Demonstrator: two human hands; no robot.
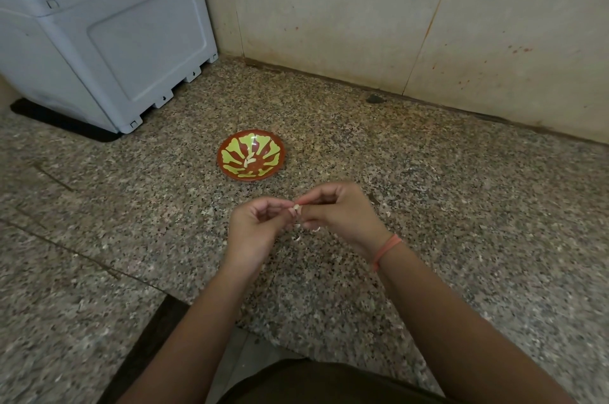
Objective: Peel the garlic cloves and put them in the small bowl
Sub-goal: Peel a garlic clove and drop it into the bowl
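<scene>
You have one clove [297,207] pinched between both hands, above the counter [445,205] and a little nearer you than the bowl [230,169]. Your left hand [255,229] curls its fingers in and grips the clove at the tips. Your right hand [336,215] pinches it from the other side with thumb and forefinger. The clove is small and mostly hidden by your fingertips, so I cannot say for sure how much skin is on it.

Hold the left hand steady and let the right do the work. Catch the skin with a nail at one end and draw it along the length, not across. Roll the clove a part turn between pulls so no strip is missed.

Let the skin drop on the counter with the scraps [298,238] under your hands, well clear of the bowl. Two pale pieces [249,161], likely peeled garlic, lie in its middle. The bowl looks shallow, so once the clove is bare, reach forward and let go low over the centre.
</scene>
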